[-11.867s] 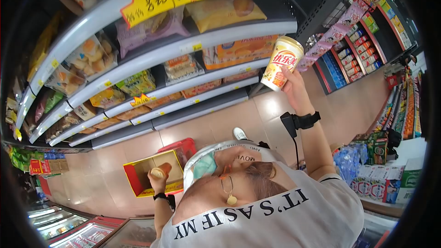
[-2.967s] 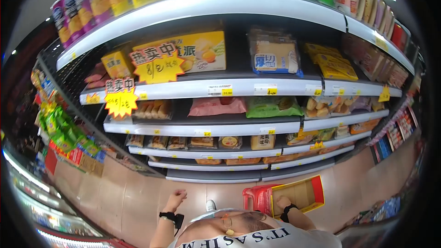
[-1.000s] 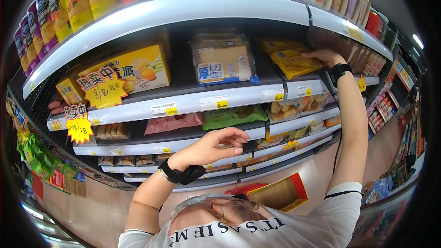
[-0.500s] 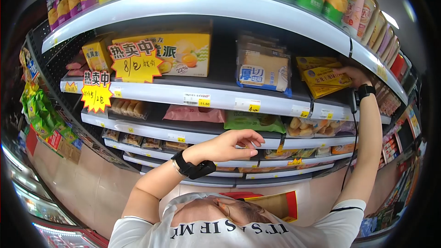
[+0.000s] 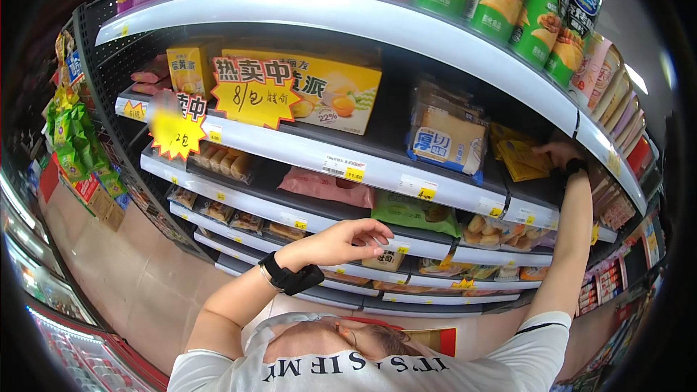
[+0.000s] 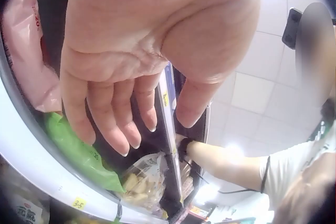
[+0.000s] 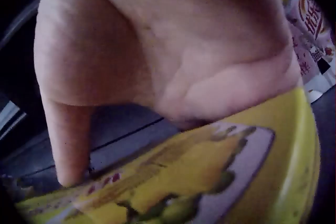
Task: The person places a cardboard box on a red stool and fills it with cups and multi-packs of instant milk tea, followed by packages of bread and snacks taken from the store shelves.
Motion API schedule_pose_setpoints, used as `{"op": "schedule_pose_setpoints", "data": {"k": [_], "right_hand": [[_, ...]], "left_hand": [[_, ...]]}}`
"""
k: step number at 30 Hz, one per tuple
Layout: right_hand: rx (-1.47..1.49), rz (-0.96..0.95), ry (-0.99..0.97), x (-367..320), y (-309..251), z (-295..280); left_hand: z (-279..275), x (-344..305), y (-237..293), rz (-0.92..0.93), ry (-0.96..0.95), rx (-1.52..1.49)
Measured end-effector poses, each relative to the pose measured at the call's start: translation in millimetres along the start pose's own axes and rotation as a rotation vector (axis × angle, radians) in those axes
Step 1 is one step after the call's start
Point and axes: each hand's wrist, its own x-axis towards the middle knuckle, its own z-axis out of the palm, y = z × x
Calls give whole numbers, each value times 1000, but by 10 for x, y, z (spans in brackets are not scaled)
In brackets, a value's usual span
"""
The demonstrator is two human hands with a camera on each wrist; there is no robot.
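My right hand (image 5: 560, 152) is on the upper shelf at a stack of yellow packets (image 5: 524, 160). In the right wrist view a yellow packet (image 7: 210, 166) lies across the palm side of that hand (image 7: 163, 45); the thumb reaches its edge, and the other fingers are hidden behind it. My left hand (image 5: 335, 241) hangs in front of the lower shelves with loosely bent fingers and holds nothing. Beyond this hand (image 6: 152, 40), the left wrist view shows a green packet (image 6: 81, 153) and a pink one (image 6: 31, 50).
Sliced bread (image 5: 446, 134) sits left of the yellow packets, and a yellow pie box (image 5: 341, 94) further left. Canned snacks (image 5: 501, 0) line the shelf above. Bagged rolls (image 5: 501, 231) lie one shelf below. A red-and-yellow box (image 5: 444, 341) is partly visible behind the body.
Since three seconds ago both hands have risen from low down, the right one to the yellow packets. Over the last second the view has shifted, while that hand has stayed at the packets.
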Motion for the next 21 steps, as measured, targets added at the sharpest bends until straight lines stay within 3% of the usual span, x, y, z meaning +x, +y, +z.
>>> {"op": "schedule_pose_setpoints", "data": {"k": [1,3,7,9,16,18,21], "right_hand": [[-3,-3,-6,-15,-23,43],[-220,-33,262,-93,-105,146],[-8,39,148,675,421,-276],[24,-56,86,820,544,-380],[67,7,86,514,374,-217],[-20,-168,60,601,525,-321],[78,-7,-9,508,504,-331]], "left_hand": [[-11,-18,-14,-19,-3,-8],[-15,-59,2,-30,13,-11],[-35,-121,-1,-66,43,-32],[-51,-154,-34,-60,57,-30],[-21,-208,-88,-31,103,-33],[-6,-208,-57,-48,93,-35],[19,-194,-31,-53,77,-3]]}}
